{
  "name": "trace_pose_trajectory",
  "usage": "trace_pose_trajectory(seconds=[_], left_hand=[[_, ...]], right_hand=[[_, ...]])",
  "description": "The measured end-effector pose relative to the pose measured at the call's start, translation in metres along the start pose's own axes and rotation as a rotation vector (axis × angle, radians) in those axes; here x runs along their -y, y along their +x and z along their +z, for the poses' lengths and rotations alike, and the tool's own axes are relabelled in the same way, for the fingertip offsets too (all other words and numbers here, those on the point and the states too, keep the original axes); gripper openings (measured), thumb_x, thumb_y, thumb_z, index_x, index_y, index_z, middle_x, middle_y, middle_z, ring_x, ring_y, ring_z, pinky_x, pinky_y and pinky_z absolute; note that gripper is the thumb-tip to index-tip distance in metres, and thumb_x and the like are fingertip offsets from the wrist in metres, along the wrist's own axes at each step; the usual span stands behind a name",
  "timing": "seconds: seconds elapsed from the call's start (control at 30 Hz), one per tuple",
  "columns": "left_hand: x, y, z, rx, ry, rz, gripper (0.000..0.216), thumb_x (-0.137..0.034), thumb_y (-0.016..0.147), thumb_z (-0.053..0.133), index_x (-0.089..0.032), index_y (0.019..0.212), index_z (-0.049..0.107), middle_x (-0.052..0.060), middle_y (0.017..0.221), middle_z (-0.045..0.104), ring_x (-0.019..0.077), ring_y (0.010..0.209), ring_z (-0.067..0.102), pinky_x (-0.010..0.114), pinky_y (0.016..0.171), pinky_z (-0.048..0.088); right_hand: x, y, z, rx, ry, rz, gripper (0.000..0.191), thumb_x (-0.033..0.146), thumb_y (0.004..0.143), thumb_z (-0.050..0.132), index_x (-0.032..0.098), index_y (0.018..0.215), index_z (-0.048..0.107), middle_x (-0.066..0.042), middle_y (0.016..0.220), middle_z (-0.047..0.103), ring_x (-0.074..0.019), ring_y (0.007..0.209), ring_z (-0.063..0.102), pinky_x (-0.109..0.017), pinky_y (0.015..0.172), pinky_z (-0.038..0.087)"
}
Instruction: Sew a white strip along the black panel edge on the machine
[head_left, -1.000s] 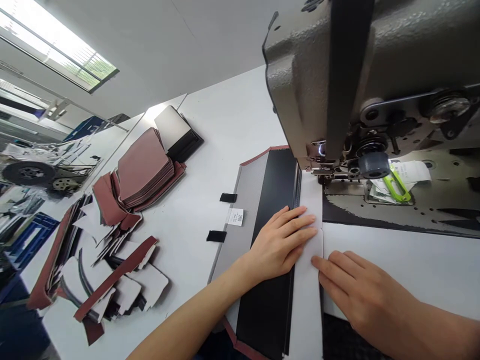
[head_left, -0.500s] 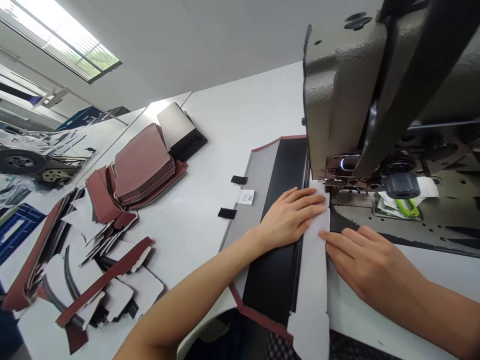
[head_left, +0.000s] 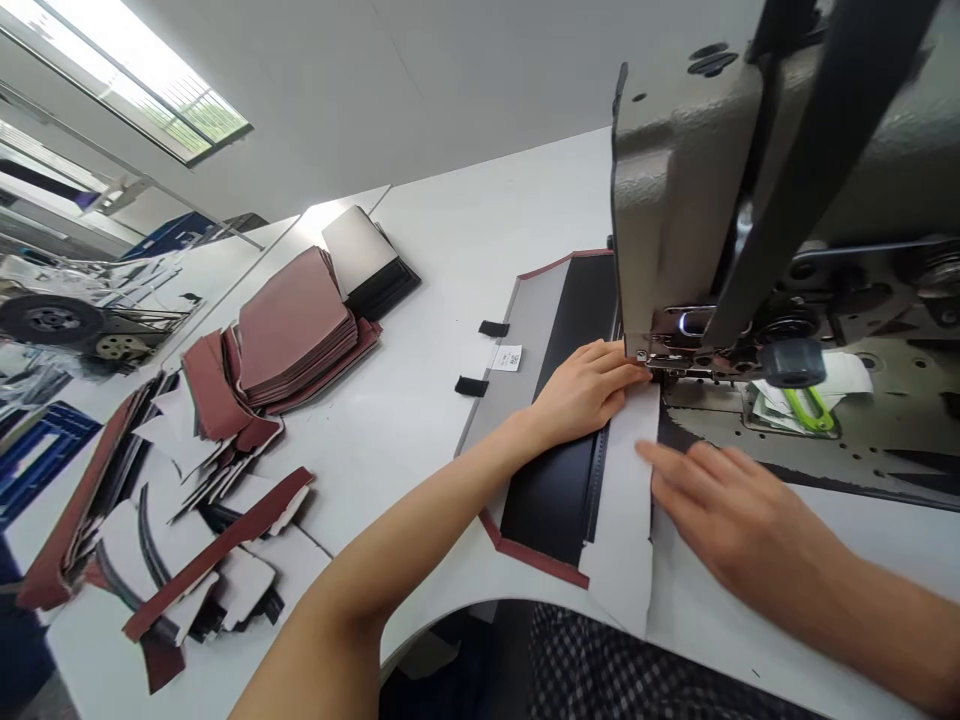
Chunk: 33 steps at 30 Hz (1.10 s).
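Note:
A sewn workpiece lies under the sewing machine (head_left: 637, 220). It has a grey panel (head_left: 491, 430) with two black tabs and a white label (head_left: 508, 358), a black panel (head_left: 544, 495), dark red edging and a white strip (head_left: 626, 510) along its right side. My left hand (head_left: 585, 390) rests flat on the black panel and strip, fingers stretched toward the presser foot, fingertips partly hidden by the machine head. At the strip's right edge is my right hand (head_left: 720, 500), its index finger extended onto the strip and the other fingers loosely bent; its thumb is not clearly visible.
Left on the white table (head_left: 420, 400) lie a stack of dark red panels (head_left: 292, 320), a pile of cut strips and white pieces (head_left: 217, 560), and a grey-and-black stack (head_left: 367, 260). A lime-green thread snipper (head_left: 810, 408) lies on the machine bed. The table's curved front edge is close.
The workpiece has slid forward, away from me, under the machine. My left hand has moved forward with it; my right hand has shifted slightly, its index finger now more lifted apart from the others.

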<state>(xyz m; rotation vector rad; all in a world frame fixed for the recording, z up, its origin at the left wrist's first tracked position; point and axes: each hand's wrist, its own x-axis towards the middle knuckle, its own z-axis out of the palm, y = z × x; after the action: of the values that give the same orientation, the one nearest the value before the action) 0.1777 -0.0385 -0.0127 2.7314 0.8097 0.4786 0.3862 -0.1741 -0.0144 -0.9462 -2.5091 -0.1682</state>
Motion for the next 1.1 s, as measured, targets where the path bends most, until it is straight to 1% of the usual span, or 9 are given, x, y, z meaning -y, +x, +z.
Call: trace_pose_trajectory(seconds=[0.13, 0.23, 0.3, 0.4, 0.53, 0.67, 0.93, 1.0, 1.1], left_hand=[[-0.031, -0.030, -0.006, 0.027, -0.081, 0.037, 0.035, -0.013, 0.098, 0.045, -0.021, 0.126, 0.065, 0.006, 0.136, 0.067, 0.0205, 0.136, 0.055, 0.041, 0.117, 0.044], [-0.052, -0.058, -0.010, 0.064, -0.087, 0.016, 0.033, -0.020, 0.101, 0.047, -0.022, 0.131, 0.061, 0.008, 0.142, 0.063, 0.0213, 0.142, 0.050, 0.044, 0.123, 0.037], [-0.058, -0.070, -0.009, 0.076, -0.065, -0.001, 0.035, -0.021, 0.102, 0.047, -0.022, 0.135, 0.058, 0.008, 0.148, 0.059, 0.0217, 0.146, 0.046, 0.046, 0.125, 0.032], [-0.059, -0.076, -0.006, 0.067, -0.051, 0.023, 0.039, -0.015, 0.099, 0.046, -0.021, 0.137, 0.056, 0.007, 0.151, 0.056, 0.0204, 0.147, 0.044, 0.044, 0.126, 0.030], [-0.054, -0.071, -0.003, 0.078, -0.030, 0.028, 0.041, -0.012, 0.097, 0.044, -0.022, 0.134, 0.059, 0.004, 0.148, 0.059, 0.0206, 0.147, 0.043, 0.044, 0.126, 0.029], [-0.046, -0.060, -0.004, 0.113, -0.017, 0.005, 0.042, -0.013, 0.096, 0.043, -0.025, 0.132, 0.061, 0.002, 0.147, 0.060, 0.0209, 0.146, 0.044, 0.044, 0.125, 0.032], [-0.018, -0.033, -0.002, 0.059, -0.037, 0.052, 0.040, -0.012, 0.096, 0.043, -0.020, 0.129, 0.063, 0.004, 0.146, 0.061, 0.0226, 0.144, 0.047, 0.046, 0.123, 0.036], [-0.013, -0.027, -0.001, 0.047, -0.038, 0.054, 0.040, -0.011, 0.095, 0.042, -0.020, 0.128, 0.065, 0.005, 0.145, 0.061, 0.0227, 0.143, 0.047, 0.046, 0.123, 0.038], [-0.008, -0.020, -0.001, 0.040, -0.027, 0.042, 0.041, -0.010, 0.095, 0.042, -0.020, 0.127, 0.065, 0.005, 0.145, 0.061, 0.0228, 0.142, 0.049, 0.047, 0.122, 0.039]], right_hand=[[0.031, -0.020, -0.003, -0.050, 0.176, -0.058, 0.029, 0.003, 0.090, 0.045, 0.009, 0.100, 0.072, -0.017, 0.138, 0.059, -0.0225, 0.084, 0.051, -0.039, 0.070, 0.043], [0.041, -0.027, 0.001, -0.072, 0.202, -0.045, 0.029, 0.003, 0.089, 0.046, 0.010, 0.100, 0.072, -0.016, 0.134, 0.062, -0.0225, 0.084, 0.051, -0.038, 0.069, 0.043], [0.042, -0.028, 0.004, -0.067, 0.202, -0.027, 0.028, 0.003, 0.088, 0.047, 0.011, 0.099, 0.072, -0.016, 0.132, 0.063, -0.0226, 0.085, 0.051, -0.037, 0.070, 0.044], [0.040, -0.027, 0.005, -0.038, 0.210, -0.005, 0.027, 0.003, 0.087, 0.048, 0.009, 0.100, 0.072, -0.016, 0.130, 0.064, -0.0230, 0.086, 0.051, -0.038, 0.072, 0.045], [0.037, -0.021, 0.001, -0.061, 0.197, 0.017, 0.028, 0.002, 0.090, 0.046, 0.009, 0.097, 0.072, -0.014, 0.124, 0.068, -0.0232, 0.088, 0.053, -0.038, 0.075, 0.044], [0.027, -0.010, -0.001, -0.067, 0.172, 0.023, 0.031, -0.001, 0.090, 0.044, 0.012, 0.090, 0.072, -0.010, 0.115, 0.071, -0.0207, 0.083, 0.053, -0.037, 0.076, 0.042], [-0.002, 0.004, 0.006, -0.017, 0.116, 0.015, 0.030, -0.002, 0.089, 0.046, 0.012, 0.089, 0.072, -0.009, 0.119, 0.070, -0.0186, 0.080, 0.053, -0.037, 0.074, 0.041], [-0.005, 0.005, 0.007, -0.016, 0.075, 0.008, 0.029, -0.002, 0.089, 0.047, 0.011, 0.090, 0.072, -0.011, 0.120, 0.070, -0.0189, 0.077, 0.051, -0.038, 0.074, 0.041], [-0.001, 0.000, 0.007, -0.020, 0.043, 0.009, 0.029, -0.002, 0.089, 0.046, 0.007, 0.095, 0.073, -0.018, 0.128, 0.065, -0.0229, 0.083, 0.052, -0.040, 0.073, 0.043]])
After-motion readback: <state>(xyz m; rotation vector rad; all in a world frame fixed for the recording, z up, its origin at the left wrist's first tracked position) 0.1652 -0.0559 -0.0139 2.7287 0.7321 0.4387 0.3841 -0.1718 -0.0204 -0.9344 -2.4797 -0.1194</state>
